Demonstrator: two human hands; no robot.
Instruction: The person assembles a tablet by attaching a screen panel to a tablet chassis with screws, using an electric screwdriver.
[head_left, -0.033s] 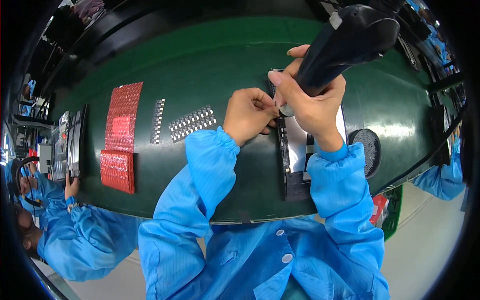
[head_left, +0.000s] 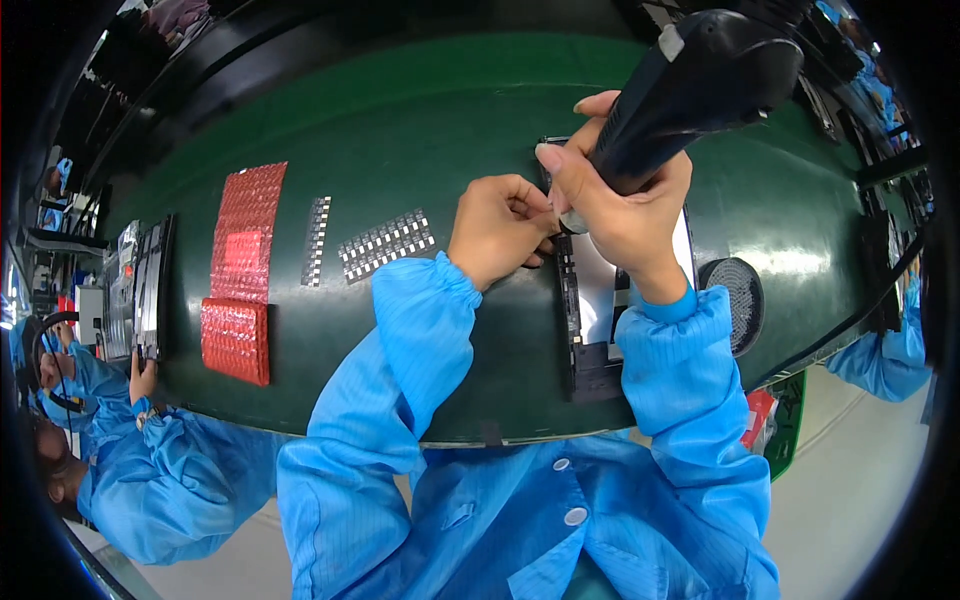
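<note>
My right hand (head_left: 632, 222) wraps round a large black electric screwdriver (head_left: 690, 95). Its round metal nose points down at the upper left edge of a flat device (head_left: 597, 285) with a black frame and a silvery panel. Close against that nose, my left hand (head_left: 497, 232) has thumb and fingers pinched together at the device's edge. Whatever lies between those fingertips is too small and too covered to make out. Both hands and the right sleeve hide part of the device.
Left on the green table (head_left: 400, 120) lie red bubble wrap (head_left: 245, 225), a narrow strip of small parts (head_left: 316, 240) and a wider sheet of them (head_left: 387, 245). A round black tray (head_left: 742, 300) stands right of the device. A co-worker's hand (head_left: 143, 380) is far left.
</note>
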